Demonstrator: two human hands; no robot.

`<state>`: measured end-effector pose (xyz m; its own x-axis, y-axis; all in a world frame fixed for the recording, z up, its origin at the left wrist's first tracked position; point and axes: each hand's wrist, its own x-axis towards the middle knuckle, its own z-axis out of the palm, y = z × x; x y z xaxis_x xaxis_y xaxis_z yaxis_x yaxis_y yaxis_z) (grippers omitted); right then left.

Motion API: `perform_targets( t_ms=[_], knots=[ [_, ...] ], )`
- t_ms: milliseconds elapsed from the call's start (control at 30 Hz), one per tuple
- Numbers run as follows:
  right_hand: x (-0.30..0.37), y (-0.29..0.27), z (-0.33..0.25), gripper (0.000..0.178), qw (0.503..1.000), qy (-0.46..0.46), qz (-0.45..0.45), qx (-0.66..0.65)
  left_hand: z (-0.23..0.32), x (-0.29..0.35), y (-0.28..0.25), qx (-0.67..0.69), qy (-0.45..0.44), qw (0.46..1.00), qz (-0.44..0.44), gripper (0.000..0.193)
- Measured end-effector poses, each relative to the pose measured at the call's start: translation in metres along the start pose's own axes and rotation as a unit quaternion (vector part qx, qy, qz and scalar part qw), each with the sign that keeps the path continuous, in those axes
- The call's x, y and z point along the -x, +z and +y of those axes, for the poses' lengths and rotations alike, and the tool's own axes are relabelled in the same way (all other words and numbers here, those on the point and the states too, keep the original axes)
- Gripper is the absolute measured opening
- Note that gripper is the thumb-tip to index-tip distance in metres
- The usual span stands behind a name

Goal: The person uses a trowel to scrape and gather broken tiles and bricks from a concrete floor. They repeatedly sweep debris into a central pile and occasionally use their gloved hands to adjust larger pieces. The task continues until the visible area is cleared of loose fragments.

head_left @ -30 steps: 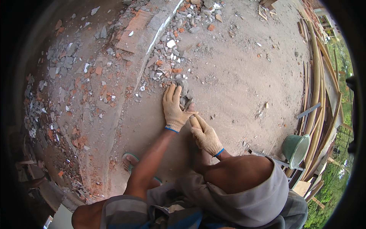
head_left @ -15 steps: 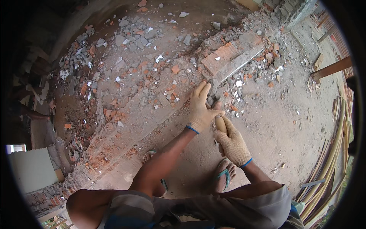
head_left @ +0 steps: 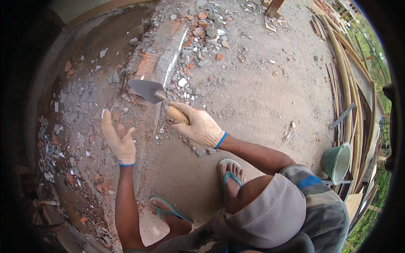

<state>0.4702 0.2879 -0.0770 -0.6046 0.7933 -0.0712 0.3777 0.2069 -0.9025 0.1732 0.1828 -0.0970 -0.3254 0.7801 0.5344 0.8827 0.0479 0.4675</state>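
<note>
My right hand (head_left: 201, 127), in a cream knitted glove with a blue cuff, is closed around the wooden handle of a pointed trowel (head_left: 146, 90). The grey blade points left, held above a low broken strip of brick and mortar (head_left: 147, 63). To the left of the trowel, my left hand (head_left: 120, 143), gloved alike, is in the air over the rubble (head_left: 78, 111). Its forefinger is stretched out and its thumb stands apart, with nothing plainly held. A darker, finger-like tip shows between them.
Broken brick and plaster (head_left: 206, 31) lie beside the strip's far end. On the right are long poles and boards (head_left: 344, 84) and a green bucket (head_left: 336, 163). A wooden post (head_left: 274, 7) stands at the far edge. My sandalled feet (head_left: 231, 177) are on the dusty ground.
My view has swung to the right, bringing the bucket into sight. My hands, close together before, are now apart. The trowel blade, unseen earlier, now shows, pointing left.
</note>
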Motion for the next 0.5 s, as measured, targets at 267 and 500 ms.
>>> perform_targets(
  t_ms=[267,500],
  knots=[
    [0.015,-0.216,0.190,0.069,0.922,0.254,0.276,0.100,0.065,0.101,0.150,0.009,0.080,0.981,-0.178,0.111],
    [-0.127,-0.327,0.260,0.051,0.907,0.236,0.336,0.095,0.075,0.016,0.200,0.020,0.151,0.966,-0.207,0.111]
  ],
)
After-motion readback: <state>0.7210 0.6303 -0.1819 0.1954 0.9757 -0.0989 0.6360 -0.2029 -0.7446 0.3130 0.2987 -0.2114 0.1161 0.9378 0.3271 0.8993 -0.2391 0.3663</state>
